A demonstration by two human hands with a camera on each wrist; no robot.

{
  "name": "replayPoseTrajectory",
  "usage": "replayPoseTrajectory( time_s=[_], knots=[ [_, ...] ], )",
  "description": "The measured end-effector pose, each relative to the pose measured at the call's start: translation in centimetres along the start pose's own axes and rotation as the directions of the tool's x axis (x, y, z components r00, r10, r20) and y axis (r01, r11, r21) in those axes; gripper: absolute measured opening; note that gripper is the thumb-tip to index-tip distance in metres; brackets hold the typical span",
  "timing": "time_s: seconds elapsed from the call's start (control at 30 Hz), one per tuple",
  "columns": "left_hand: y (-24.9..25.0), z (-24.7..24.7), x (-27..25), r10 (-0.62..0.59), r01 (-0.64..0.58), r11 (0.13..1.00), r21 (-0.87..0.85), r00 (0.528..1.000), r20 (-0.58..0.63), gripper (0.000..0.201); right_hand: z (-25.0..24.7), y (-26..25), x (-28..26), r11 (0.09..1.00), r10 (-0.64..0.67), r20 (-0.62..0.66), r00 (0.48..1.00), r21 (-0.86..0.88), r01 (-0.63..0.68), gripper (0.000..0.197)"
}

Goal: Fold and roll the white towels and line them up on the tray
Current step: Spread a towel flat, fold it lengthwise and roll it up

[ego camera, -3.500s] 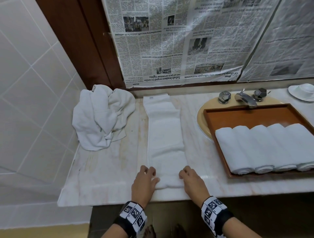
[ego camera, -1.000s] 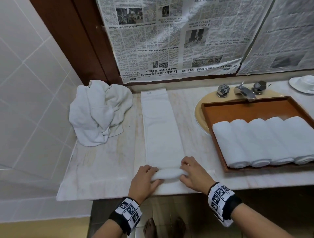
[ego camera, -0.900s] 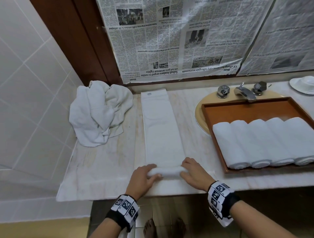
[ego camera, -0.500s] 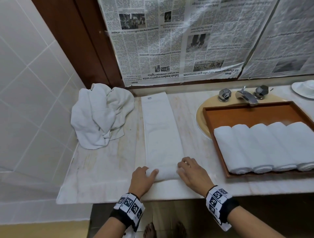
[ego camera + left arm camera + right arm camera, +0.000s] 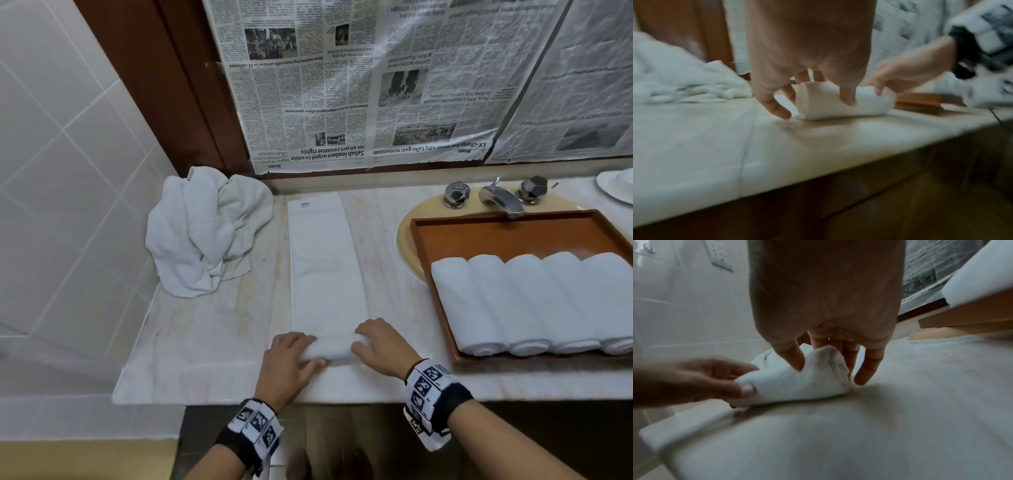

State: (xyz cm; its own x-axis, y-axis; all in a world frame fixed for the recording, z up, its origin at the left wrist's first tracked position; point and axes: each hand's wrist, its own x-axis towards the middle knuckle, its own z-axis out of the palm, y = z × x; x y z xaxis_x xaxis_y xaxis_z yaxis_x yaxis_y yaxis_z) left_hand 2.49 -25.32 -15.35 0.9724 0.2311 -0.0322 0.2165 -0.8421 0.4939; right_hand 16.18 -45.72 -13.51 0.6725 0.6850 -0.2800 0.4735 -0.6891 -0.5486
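Far left on the marble desk (image 5: 205, 342): crumpled white towels (image 5: 205, 229) in a heap. Centre: folded white towel (image 5: 325, 267) stretched away in a long strip, near end rolled up. Left hand (image 5: 286, 366) and right hand (image 5: 380, 346) both curled over that roll, gripping its two ends. Right: wooden tray (image 5: 507, 233) over the sink, five rolled towels (image 5: 534, 301) side by side inside.

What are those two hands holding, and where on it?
Both grip the rolled near end of the long white folded towel: left hand at its left end, right hand at its right.
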Motion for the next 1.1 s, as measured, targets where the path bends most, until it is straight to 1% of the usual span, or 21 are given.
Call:
replayPoseTrajectory(
  time_s=[0.07,0.1,0.17,0.23,0.3,0.37,0.4,0.43,0.5,0.57,0.67,0.73,0.8,0.87,0.9,0.93,0.97,1.0,1.03,1.07,1.1],
  knots=[
    [-0.4,-0.9,0.6,-0.048,0.058,0.981,-0.185,0.997,0.055,0.048,0.2,-0.1,0.2,1.000,0.004,-0.033,0.999,0.023,-0.003,0.047],
    [-0.4,-1.3,0.9,-0.064,0.077,0.970,-0.232,0.996,0.063,0.044,0.2,-0.1,0.4,0.999,0.013,-0.045,0.999,0.038,-0.011,0.040],
    [-0.5,-1.8,1.6,-0.099,0.121,0.958,-0.259,0.990,0.097,0.044,0.4,-0.1,0.6,0.997,0.026,-0.079,0.997,0.081,-0.020,0.033],
    [-0.4,-2.0,2.1,-0.140,0.170,0.944,-0.282,0.982,0.123,0.046,0.7,0.0,0.7,0.996,0.000,-0.158,0.987,0.088,0.014,0.035],
    [-0.5,-1.9,2.7,-0.167,0.192,0.938,-0.287,0.980,0.108,0.042,1.0,-0.1,0.7,0.996,-0.089,-0.269,0.959,-0.025,0.086,0.029],
    [-0.5,-1.9,3.0,-0.214,0.228,0.934,-0.276,0.974,0.078,0.040,1.1,-0.1,0.6,0.973,-0.195,-0.311,0.930,-0.183,0.142,0.021],
    [-0.5,-1.9,3.1,-0.246,0.252,0.929,-0.271,0.968,0.056,0.040,1.1,0.0,0.5,0.960,-0.226,-0.300,0.927,-0.228,0.160,0.023],
    [-0.5,-1.9,3.1,-0.273,0.271,0.925,-0.268,0.961,0.030,0.040,1.1,0.1,0.4,0.955,-0.236,-0.264,0.935,-0.241,0.172,0.029],
    [-0.5,-2.0,3.0,-0.299,0.285,0.925,-0.250,0.954,-0.020,0.037,1.4,0.4,0.5,0.954,-0.219,-0.179,0.959,-0.245,0.172,0.048],
    [-0.5,-2.0,2.6,-0.256,0.243,0.952,-0.185,0.966,-0.048,0.034,1.5,0.4,0.6,0.969,-0.177,-0.110,0.978,-0.192,0.154,0.056],
    [-1.4,-1.5,2.0,-0.104,0.099,0.993,-0.065,0.992,-0.073,0.040,1.2,0.3,1.6,0.994,-0.102,-0.099,0.990,0.028,0.105,0.048],
    [-2.2,-1.1,1.6,0.008,-0.007,1.000,0.016,0.999,-0.053,0.048,0.5,0.1,2.1,0.991,-0.029,-0.048,0.998,0.132,0.035,0.046],
    [-2.6,-0.9,1.5,0.060,-0.060,0.995,0.076,0.998,0.000,0.053,0.1,0.0,2.6,0.989,0.010,0.012,1.000,0.149,-0.012,0.042],
    [-2.9,-1.1,2.0,0.055,-0.057,0.996,0.066,0.998,0.031,0.054,0.0,-0.5,2.9,0.992,0.025,0.034,0.999,0.120,-0.029,0.036],
    [-3.1,-1.3,2.4,0.046,-0.047,0.998,0.039,0.998,0.044,0.053,0.1,-0.9,2.9,0.994,0.038,0.022,0.999,0.099,-0.040,0.038],
    [-3.3,-1.6,2.8,0.036,-0.036,0.999,0.004,0.998,0.057,0.053,0.3,-1.2,2.9,0.998,0.038,-0.040,0.999,0.046,-0.036,0.045],
    [-3.4,-2.0,3.3,0.025,-0.022,0.999,-0.036,0.997,0.075,0.052,0.6,-1.4,2.8,0.999,0.008,-0.153,0.988,-0.043,-0.015,0.050],
    [-3.5,-2.3,3.7,0.013,-0.006,0.997,-0.077,0.995,0.095,0.052,1.0,-1.7,2.9,0.987,-0.046,-0.259,0.965,-0.158,0.004,0.047],
    [-3.5,-2.4,4.2,-0.002,0.016,0.993,-0.120,0.993,0.118,0.053,1.4,-2.0,2.8,0.968,-0.106,-0.330,0.938,-0.249,0.022,0.039],
    [-3.6,-2.5,4.6,-0.019,0.042,0.986,-0.164,0.990,0.141,0.056,1.7,-2.4,2.5,0.955,-0.142,-0.375,0.916,-0.295,0.027,0.033],
    [-3.6,-2.6,5.1,-0.034,0.066,0.977,-0.201,0.987,0.157,0.060,2.0,-2.8,2.4,0.948,-0.168,-0.381,0.909,-0.317,0.042,0.031]
  ],
)
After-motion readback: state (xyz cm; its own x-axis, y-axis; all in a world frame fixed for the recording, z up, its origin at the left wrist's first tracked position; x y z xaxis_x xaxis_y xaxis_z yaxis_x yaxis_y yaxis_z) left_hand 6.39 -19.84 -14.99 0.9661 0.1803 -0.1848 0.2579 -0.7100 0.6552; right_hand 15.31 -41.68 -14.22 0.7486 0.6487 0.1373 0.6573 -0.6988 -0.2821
